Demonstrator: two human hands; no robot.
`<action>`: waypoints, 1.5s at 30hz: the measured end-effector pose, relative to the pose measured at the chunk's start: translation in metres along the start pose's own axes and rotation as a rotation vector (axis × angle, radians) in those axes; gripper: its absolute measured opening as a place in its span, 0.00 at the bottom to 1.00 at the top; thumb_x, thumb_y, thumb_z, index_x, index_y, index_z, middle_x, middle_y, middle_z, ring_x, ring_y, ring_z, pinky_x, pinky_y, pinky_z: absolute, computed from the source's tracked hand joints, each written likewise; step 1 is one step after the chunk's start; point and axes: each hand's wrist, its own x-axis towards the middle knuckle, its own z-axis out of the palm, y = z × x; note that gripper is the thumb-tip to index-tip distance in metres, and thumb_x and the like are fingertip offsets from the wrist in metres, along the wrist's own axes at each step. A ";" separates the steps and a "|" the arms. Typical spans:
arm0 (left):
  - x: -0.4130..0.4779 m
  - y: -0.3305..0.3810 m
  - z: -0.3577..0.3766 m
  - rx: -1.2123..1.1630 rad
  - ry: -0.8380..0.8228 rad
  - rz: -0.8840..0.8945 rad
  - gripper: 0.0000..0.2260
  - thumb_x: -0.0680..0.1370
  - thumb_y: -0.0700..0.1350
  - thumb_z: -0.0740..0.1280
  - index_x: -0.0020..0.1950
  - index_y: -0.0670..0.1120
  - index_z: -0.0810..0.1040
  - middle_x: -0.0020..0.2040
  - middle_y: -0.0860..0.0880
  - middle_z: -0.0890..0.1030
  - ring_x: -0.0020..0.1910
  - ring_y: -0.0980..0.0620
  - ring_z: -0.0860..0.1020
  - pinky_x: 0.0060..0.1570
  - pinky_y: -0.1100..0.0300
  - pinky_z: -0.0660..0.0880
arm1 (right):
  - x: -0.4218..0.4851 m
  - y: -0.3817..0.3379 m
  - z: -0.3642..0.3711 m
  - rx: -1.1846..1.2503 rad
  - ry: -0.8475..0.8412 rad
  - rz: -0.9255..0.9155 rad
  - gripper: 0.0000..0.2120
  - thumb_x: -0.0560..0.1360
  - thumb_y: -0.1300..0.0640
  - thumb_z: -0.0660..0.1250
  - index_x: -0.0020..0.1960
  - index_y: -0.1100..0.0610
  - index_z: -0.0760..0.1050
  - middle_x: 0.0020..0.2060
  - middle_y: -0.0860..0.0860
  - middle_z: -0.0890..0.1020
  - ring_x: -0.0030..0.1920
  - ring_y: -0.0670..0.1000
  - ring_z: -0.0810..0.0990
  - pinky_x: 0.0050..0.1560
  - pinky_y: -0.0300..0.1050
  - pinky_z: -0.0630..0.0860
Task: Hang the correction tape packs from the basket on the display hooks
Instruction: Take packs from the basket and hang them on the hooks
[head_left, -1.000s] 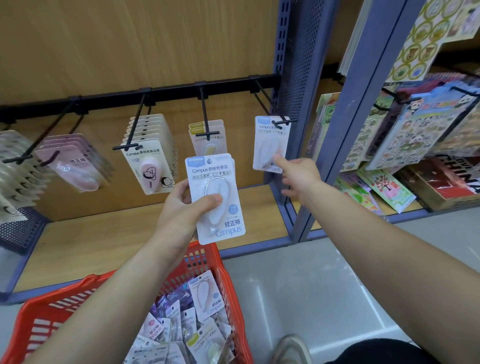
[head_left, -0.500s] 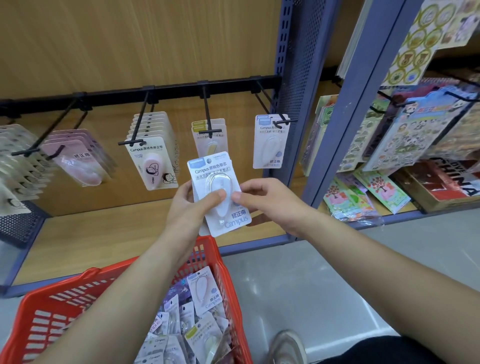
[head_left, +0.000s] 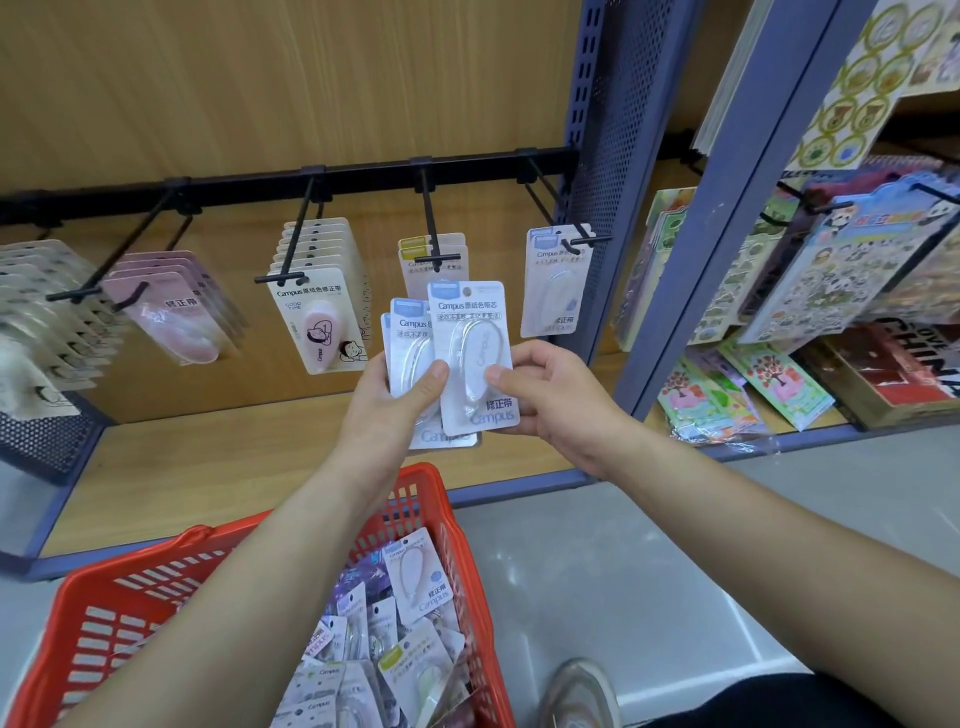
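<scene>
Packs of correction tape look light: stiff card backs, slick clear blisters, best pinched at the lower card edge so the hang hole stays free. Left hand (head_left: 387, 410) clamps a small fan of packs (head_left: 410, 343) by thumb; right hand (head_left: 550, 400) pinches the front pack (head_left: 472, 358) at its right edge, just below the rightmost hook (head_left: 582, 241). More lie in the red basket (head_left: 130, 587) beneath both forearms.

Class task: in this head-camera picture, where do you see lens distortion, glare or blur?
Head view: wide-angle bending curves the black hook rail and splays the blue uprights; glare whitens the blister of the front pack between left hand and right hand; the far-left packs blur.
</scene>
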 end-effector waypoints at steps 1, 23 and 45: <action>0.001 0.001 0.000 0.006 0.008 -0.002 0.26 0.74 0.49 0.77 0.70 0.47 0.75 0.62 0.45 0.84 0.59 0.40 0.84 0.60 0.36 0.79 | 0.001 0.000 -0.001 0.022 0.018 0.001 0.08 0.80 0.61 0.70 0.58 0.61 0.75 0.52 0.60 0.87 0.52 0.60 0.87 0.56 0.62 0.83; 0.006 -0.002 -0.014 0.038 0.069 -0.034 0.21 0.77 0.42 0.74 0.69 0.49 0.75 0.60 0.47 0.85 0.55 0.43 0.86 0.50 0.45 0.82 | 0.024 0.003 -0.052 0.094 0.495 -0.111 0.11 0.80 0.62 0.68 0.62 0.56 0.74 0.50 0.51 0.87 0.50 0.56 0.87 0.56 0.70 0.80; 0.011 -0.005 -0.005 0.042 0.036 -0.018 0.28 0.72 0.45 0.80 0.70 0.48 0.75 0.60 0.47 0.85 0.56 0.43 0.85 0.51 0.42 0.83 | 0.021 0.010 -0.021 -0.294 0.160 0.106 0.13 0.80 0.44 0.68 0.54 0.54 0.81 0.51 0.52 0.86 0.49 0.52 0.87 0.46 0.51 0.85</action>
